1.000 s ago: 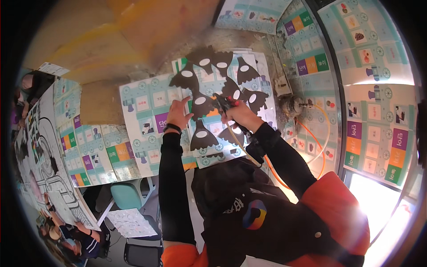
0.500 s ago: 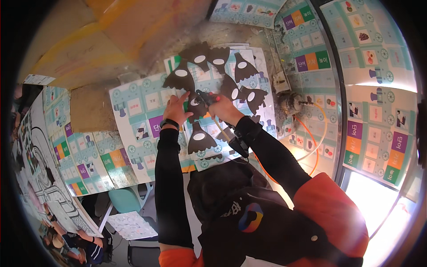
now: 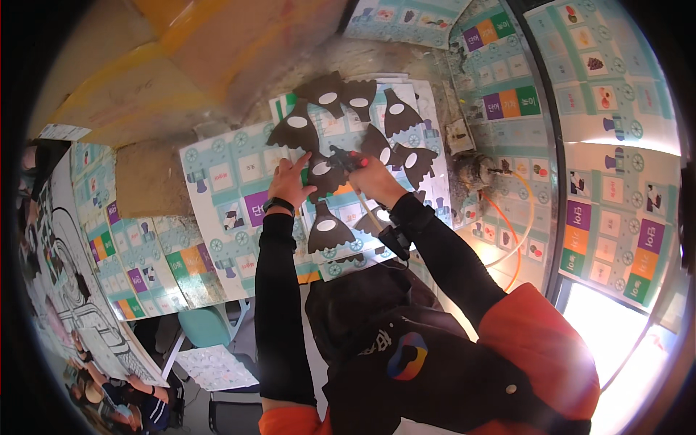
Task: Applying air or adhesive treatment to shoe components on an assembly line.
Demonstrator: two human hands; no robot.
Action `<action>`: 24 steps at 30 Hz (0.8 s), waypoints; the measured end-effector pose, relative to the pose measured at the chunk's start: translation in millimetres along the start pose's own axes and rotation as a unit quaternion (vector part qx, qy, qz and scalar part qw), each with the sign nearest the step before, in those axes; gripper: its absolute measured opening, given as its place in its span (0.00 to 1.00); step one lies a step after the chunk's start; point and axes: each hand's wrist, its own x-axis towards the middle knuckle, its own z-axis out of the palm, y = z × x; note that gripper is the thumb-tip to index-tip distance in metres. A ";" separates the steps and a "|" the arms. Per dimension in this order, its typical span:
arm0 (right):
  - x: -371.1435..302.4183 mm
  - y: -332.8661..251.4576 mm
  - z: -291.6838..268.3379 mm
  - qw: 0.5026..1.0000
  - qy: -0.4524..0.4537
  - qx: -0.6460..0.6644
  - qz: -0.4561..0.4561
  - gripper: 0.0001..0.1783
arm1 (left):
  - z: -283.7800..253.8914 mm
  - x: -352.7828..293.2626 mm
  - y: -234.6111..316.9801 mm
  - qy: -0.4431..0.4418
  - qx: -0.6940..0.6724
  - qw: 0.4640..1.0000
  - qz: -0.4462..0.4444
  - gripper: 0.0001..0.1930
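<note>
Several dark brown cut-out pieces with scalloped edges, each with a white oval, lie about a printed sheet (image 3: pixel 212 159) on the workbench. My left hand (image 3: pixel 291 181) rests beside one brown piece (image 3: pixel 324 174), fingers stretched out and apart, a fingertip at its upper edge. In my right hand (image 3: pixel 377 181) is a black and red gun-shaped tool (image 3: pixel 354 159), its tip pointing left over that piece. A pale hose runs down from the tool, past my wrist. Another brown piece (image 3: pixel 330 228) lies nearer to me; one more (image 3: pixel 296 123) lies beyond my left hand.
A grimy metal fitting (image 3: pixel 475 171) with orange and yellow hoses (image 3: pixel 531 196) stands right of the sheet. Brown cardboard (image 3: pixel 154 177) lies at the left. A green chair (image 3: pixel 205 325) and a white sheet (image 3: pixel 215 367) are below. People sit at the far lower left.
My right hand and the tool have shifted slightly right, so more of the brown piece beneath shows. My left hand has barely moved.
</note>
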 end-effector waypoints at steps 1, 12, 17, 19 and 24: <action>-5.0 -4.6 -6.1 1.000 0.004 -0.007 0.023 0.12 | 1.1 0.1 0.3 -0.001 -0.005 1.000 -0.003 0.47; -35.3 26.6 -73.8 0.985 -0.028 0.172 0.011 0.12 | 10.7 5.7 34.8 0.062 0.004 0.998 -0.006 0.38; -67.6 46.8 -177.3 0.989 0.004 0.150 0.014 0.17 | 67.5 23.7 115.4 0.194 -0.076 0.977 -0.045 0.26; -72.1 63.8 -203.6 0.987 0.014 0.152 0.053 0.18 | 92.1 48.4 156.2 0.175 0.008 0.983 0.051 0.31; -84.1 97.4 -246.3 0.984 0.015 0.169 0.043 0.24 | 69.1 112.9 218.0 0.050 0.146 0.980 0.129 0.30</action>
